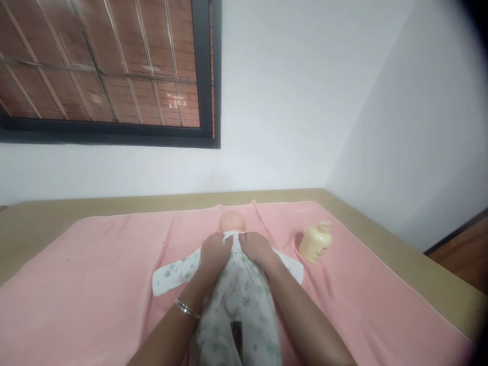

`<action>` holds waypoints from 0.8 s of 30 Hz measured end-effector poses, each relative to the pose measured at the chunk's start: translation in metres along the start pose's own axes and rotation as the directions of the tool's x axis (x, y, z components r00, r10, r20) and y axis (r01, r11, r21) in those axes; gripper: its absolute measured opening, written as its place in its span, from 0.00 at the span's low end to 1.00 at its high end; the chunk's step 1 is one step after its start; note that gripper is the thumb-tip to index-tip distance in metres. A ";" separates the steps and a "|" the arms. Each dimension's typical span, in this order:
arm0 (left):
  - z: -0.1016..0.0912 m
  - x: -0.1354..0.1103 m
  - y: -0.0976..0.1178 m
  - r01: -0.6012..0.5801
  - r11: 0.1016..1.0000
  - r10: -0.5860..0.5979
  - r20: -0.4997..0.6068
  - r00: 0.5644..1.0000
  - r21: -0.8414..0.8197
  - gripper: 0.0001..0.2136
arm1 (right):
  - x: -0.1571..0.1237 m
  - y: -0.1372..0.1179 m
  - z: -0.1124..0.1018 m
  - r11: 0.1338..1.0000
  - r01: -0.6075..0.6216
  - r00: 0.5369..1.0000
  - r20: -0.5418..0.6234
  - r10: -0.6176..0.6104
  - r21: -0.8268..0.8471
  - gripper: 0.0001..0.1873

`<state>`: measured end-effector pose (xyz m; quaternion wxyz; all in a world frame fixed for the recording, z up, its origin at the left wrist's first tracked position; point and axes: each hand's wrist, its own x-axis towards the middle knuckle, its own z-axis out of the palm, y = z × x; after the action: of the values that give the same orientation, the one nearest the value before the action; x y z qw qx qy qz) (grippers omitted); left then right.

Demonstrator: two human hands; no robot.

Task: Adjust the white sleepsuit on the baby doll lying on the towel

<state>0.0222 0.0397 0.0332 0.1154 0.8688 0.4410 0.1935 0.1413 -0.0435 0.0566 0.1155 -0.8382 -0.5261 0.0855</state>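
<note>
A baby doll point(231, 221) lies on its back on a pink towel point(95, 274), head away from me. It wears a white sleepsuit point(238, 295) with small green prints. My left hand point(213, 252) and my right hand point(258, 247) rest side by side on the doll's chest just below the neck, fingers curled and pinching the suit's collar edges. A bracelet sits on my left wrist. The doll's sleeves spread out to both sides.
A pale yellow bottle point(315, 242) lies on the towel to the right of the doll. The towel covers a tan table point(419, 264) set in the corner of white walls. A barred window point(107, 71) is at upper left.
</note>
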 end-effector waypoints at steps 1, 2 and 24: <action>0.000 0.000 0.000 0.030 1.000 -0.030 0.021 0.999 0.009 0.21 | -0.001 -0.003 0.001 0.999 0.021 0.999 -0.030 -0.022 -0.033 0.28; 0.000 0.000 -0.001 0.052 0.998 -0.053 0.038 0.998 0.020 0.23 | -0.003 -0.006 0.002 0.997 0.039 0.997 -0.064 -0.043 -0.066 0.26; -0.001 0.002 0.003 -0.020 0.998 0.019 0.006 1.000 0.067 0.21 | -0.001 -0.003 -0.003 0.998 -0.032 0.999 0.017 0.031 0.048 0.26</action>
<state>0.0248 0.0400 0.0358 0.0852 0.8770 0.4384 0.1773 0.1394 -0.0432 0.0603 0.1299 -0.8427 -0.5115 0.1068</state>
